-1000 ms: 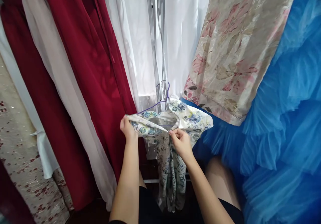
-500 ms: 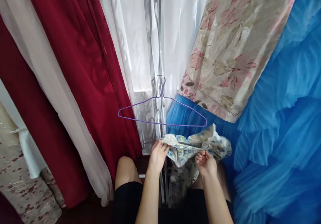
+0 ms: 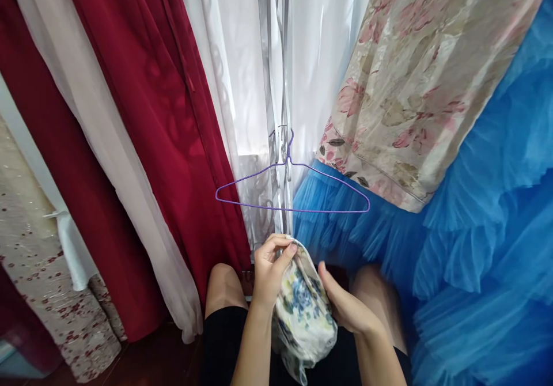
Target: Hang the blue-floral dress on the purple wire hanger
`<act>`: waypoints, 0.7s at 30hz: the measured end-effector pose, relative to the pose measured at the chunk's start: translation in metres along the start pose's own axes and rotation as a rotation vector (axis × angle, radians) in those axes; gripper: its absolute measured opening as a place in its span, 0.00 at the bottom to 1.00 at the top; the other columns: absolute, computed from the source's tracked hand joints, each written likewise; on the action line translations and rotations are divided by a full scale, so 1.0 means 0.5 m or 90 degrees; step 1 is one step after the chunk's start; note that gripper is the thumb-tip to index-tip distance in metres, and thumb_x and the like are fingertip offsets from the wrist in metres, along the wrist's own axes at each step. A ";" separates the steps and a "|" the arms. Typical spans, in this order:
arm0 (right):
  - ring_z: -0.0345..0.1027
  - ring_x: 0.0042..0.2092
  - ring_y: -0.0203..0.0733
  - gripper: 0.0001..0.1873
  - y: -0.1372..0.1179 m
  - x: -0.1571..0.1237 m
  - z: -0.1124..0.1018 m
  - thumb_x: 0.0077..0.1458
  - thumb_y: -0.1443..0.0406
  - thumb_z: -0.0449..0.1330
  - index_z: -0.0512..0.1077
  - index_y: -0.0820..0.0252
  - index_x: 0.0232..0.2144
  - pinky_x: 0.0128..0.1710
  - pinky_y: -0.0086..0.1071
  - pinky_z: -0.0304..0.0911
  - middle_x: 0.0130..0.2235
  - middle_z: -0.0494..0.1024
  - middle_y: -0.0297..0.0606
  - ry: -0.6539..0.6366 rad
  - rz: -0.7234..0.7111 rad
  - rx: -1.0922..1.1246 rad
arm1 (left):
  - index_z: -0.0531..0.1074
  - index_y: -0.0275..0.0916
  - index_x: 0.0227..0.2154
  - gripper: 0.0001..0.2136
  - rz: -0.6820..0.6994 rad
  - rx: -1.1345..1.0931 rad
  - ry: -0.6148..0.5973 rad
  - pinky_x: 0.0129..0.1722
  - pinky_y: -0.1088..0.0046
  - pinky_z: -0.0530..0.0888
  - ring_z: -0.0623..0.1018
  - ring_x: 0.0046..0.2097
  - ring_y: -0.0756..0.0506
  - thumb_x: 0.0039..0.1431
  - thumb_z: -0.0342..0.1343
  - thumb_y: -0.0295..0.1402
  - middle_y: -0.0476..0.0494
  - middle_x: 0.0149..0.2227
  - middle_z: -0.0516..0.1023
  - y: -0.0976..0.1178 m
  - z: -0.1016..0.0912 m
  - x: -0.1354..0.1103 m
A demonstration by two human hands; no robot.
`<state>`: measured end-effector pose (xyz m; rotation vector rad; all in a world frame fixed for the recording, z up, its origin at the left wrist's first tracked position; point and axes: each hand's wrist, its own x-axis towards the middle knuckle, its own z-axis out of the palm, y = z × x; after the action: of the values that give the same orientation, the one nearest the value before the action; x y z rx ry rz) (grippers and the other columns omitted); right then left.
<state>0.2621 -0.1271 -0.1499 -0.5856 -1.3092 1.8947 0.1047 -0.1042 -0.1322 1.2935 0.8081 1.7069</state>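
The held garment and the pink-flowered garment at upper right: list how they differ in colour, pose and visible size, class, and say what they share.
Colour: the held garment is whitish with blue and yellow-green flowers; the pink-flowered garment is beige.
Pose: the held garment is bunched, pinched by the left hand; the pink-flowered garment hangs long.
Size: the held garment shows less cloth than the pink-flowered garment.
Shared: floral print.

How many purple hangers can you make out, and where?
1 clearly: a purple hanger just above the left hand and the floral garment in the picture, its ends in front of red fabric and blue tulle. Others may be hidden.
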 end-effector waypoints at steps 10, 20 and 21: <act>0.77 0.33 0.54 0.31 -0.080 -0.109 -0.022 0.35 0.59 0.71 0.76 0.59 0.46 0.32 0.40 0.72 0.32 0.82 0.45 0.175 -0.023 0.125 | 0.79 0.36 0.43 0.27 -0.349 0.195 -0.490 0.42 0.68 0.72 0.75 0.42 0.41 0.52 0.63 0.57 0.43 0.38 0.78 -0.055 -0.108 -0.133; 0.61 0.21 0.35 0.14 -0.221 -0.059 -0.062 0.39 0.62 0.73 0.71 0.61 0.19 0.19 0.27 0.56 0.19 0.71 0.32 0.194 -0.042 -0.332 | 0.81 0.40 0.30 0.09 -0.006 0.740 -0.335 0.51 0.64 0.67 0.75 0.43 0.41 0.55 0.62 0.40 0.42 0.36 0.79 0.073 -0.358 0.067; 0.62 0.23 0.36 0.11 -0.228 -0.030 -0.063 0.41 0.63 0.71 0.73 0.62 0.21 0.21 0.27 0.57 0.21 0.73 0.34 0.183 -0.082 -0.362 | 0.82 0.43 0.32 0.08 0.032 0.786 -0.298 0.55 0.60 0.65 0.74 0.47 0.39 0.55 0.62 0.39 0.42 0.40 0.80 0.097 -0.375 0.107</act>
<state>0.3302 -0.0978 -0.0567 -0.9901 -1.6440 1.2666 -0.0941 -0.0804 -0.1169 2.3800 1.6127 0.7438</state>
